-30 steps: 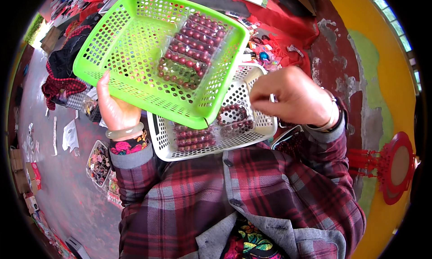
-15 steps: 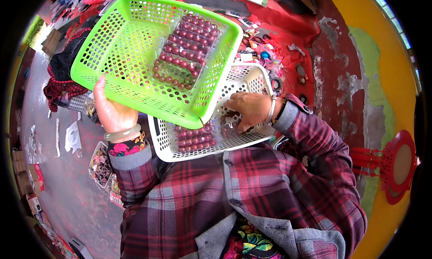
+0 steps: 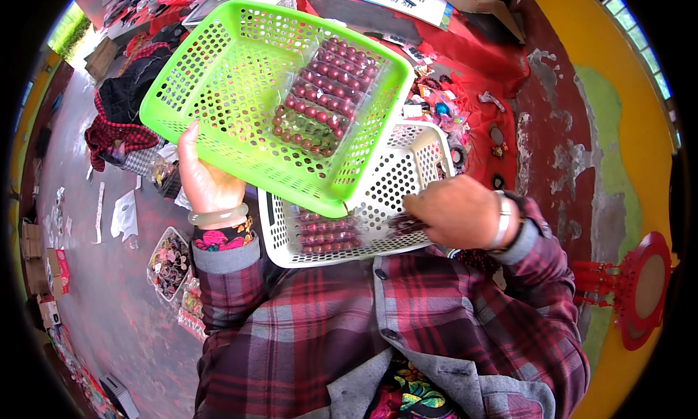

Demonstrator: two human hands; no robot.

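A bright green perforated plastic basket (image 3: 225, 102) is tilted in my left hand (image 3: 211, 185), with the thumb over its near left rim and the other fingers underneath. Clear packs of round dark-red beads (image 3: 331, 92) lie in rows on the basket's right side. Partly covered by it, a white perforated basket (image 3: 385, 179) rests against my front. More packs of dark-red beads (image 3: 327, 233) show in its near left part. My right hand (image 3: 462, 214) is closed over the white basket's near right edge. From its fingers extends a blurred dark-red beaded piece (image 3: 408, 224).
Small goods and hair accessories (image 3: 445, 106) lie on a red cloth beyond the white basket. On the floor at left stands a small basket of accessories (image 3: 169, 262), near white paper scraps (image 3: 124, 215). A red round ornament (image 3: 646, 292) is at far right.
My right hand has drawn back from inside the white basket to its near right edge, with the dark-red piece at its fingers. My left hand still holds the green basket.
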